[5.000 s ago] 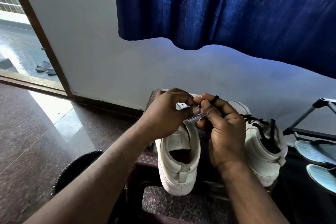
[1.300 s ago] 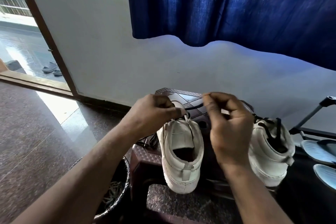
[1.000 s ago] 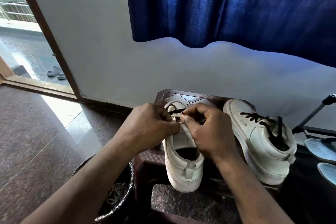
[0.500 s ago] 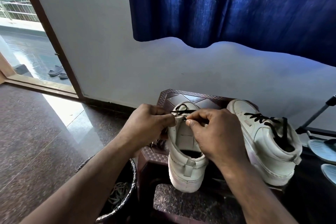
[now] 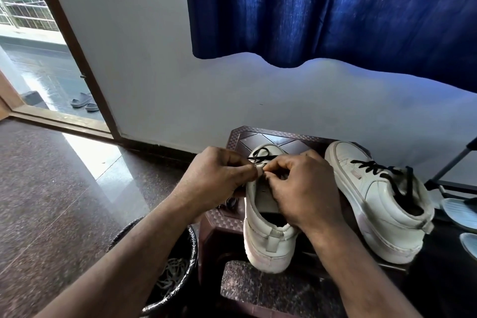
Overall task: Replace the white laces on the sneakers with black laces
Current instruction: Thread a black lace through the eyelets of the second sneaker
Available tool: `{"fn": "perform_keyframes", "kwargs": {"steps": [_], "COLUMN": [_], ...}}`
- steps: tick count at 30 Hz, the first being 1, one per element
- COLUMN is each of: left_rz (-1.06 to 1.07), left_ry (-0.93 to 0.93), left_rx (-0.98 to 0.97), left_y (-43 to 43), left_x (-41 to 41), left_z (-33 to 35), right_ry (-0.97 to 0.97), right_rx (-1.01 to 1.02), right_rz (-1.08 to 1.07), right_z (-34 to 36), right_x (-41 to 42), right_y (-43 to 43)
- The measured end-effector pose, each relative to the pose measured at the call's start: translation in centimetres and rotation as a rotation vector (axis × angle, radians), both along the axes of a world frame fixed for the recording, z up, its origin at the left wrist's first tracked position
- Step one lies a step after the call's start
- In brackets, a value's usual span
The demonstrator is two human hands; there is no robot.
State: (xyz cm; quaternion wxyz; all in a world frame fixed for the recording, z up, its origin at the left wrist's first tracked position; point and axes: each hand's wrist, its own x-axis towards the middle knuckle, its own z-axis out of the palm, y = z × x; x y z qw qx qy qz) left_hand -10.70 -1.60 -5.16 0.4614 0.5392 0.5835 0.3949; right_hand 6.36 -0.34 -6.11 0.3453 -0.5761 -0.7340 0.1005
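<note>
Now mid-threading: left hand (image 5: 219, 178) and right hand (image 5: 302, 188) pinch the black lace (image 5: 260, 156) at the centre sneaker (image 5: 268, 240) front eyelets, lower centre. Next move probably feeds an end through the following eyelet.

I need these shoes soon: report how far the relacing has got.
Done: the right sneaker is laced in black. In hand: the left hand holds the left sneaker while the right hand pinches a black lace near its toe. Left: threading the rest of it.

Blue curtain (image 5: 322, 8), white wall (image 5: 154, 59), perhaps granite floor (image 5: 51, 188)
</note>
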Motion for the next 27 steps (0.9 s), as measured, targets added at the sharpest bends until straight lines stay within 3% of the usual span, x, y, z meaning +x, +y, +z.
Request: {"fn": "perform_keyframes", "kwargs": {"steps": [5,16,18,21,23,25,27], "left_rz": [0.109,0.161,0.158,0.094,0.098,0.061,0.042], "left_ry": [-0.144,-0.012,0.143,0.773,1.048,1.125,1.019], "left_rx": [-0.087,-0.154,-0.14,-0.108,-0.134,-0.175,-0.093], "left_y": [0.6,2.1,2.5,2.9,2.7,2.6,2.6], "left_x": [0.7,1.3,0.5,-1.9,-3.6,-4.6,-4.8], "left_z": [-0.4,-1.4,-1.4,-1.2,-1.4,-1.9,-2.0], "right_ry": [0.077,0.061,0.04,0.021,0.042,0.065,0.087], "right_rx": [0.009,-0.006,0.014,0.054,0.092,0.128,0.147], "right_rz": [-0.044,-0.004,-0.016,-0.054,-0.077,-0.089,-0.088], "right_z": [-0.5,-0.5,-0.6,-0.7,-1.0,-1.3,-1.4], "right_x": [-0.1,-0.3,-0.2,0.0,0.1,0.3,0.3], "right_y": [0.2,0.1,0.0,0.0,0.0,0.2,0.2]}}
